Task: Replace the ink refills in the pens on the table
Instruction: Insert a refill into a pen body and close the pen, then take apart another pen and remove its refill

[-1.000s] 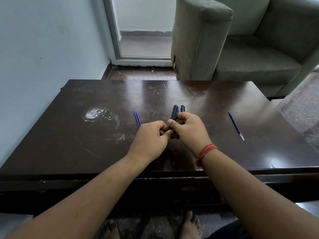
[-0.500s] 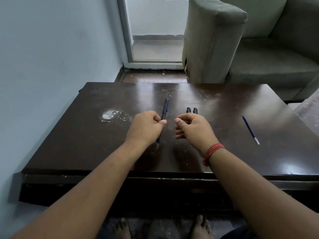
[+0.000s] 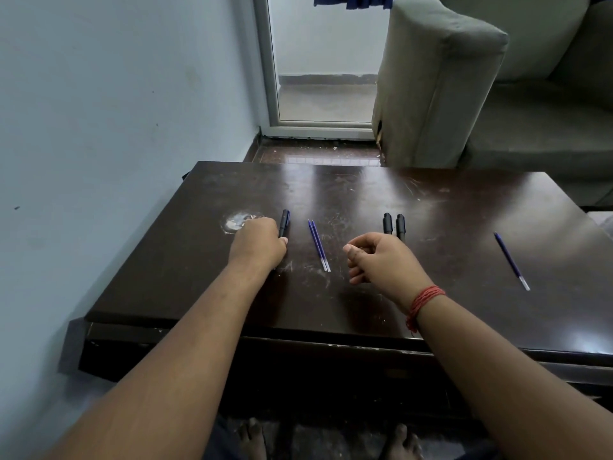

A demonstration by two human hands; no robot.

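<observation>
Your left hand (image 3: 257, 242) sits left of centre in the frame with its fingers curled down onto the lower end of a slim black pen with a blue trim (image 3: 284, 223); the fingertips meet the barrel, but whether they pinch it or merely rest on it you cannot tell from this angle. Your right hand (image 3: 381, 260), just right of centre, hovers with fingers loosely curled and thumb forward, and nothing shows between them.

Judging by the layout, you are setting a finished pen down at the left, so the step in hand looks like parking it. The next move calls for your right hand to reach the two black capped pens (image 3: 393, 224) lying side by side just beyond its knuckles, take one and open it.

The pen under your left hand runs along a near-to-far axis, its capped end toward the top of the frame. Between your hands lie two thin blue ink refills (image 3: 319, 245), touching, tips toward you and leaning slightly toward the lower right. A third single blue refill (image 3: 510, 260) lies well apart at the right of the dark glossy wooden table (image 3: 431, 307), on the same slant, pale tip nearest you.
</observation>
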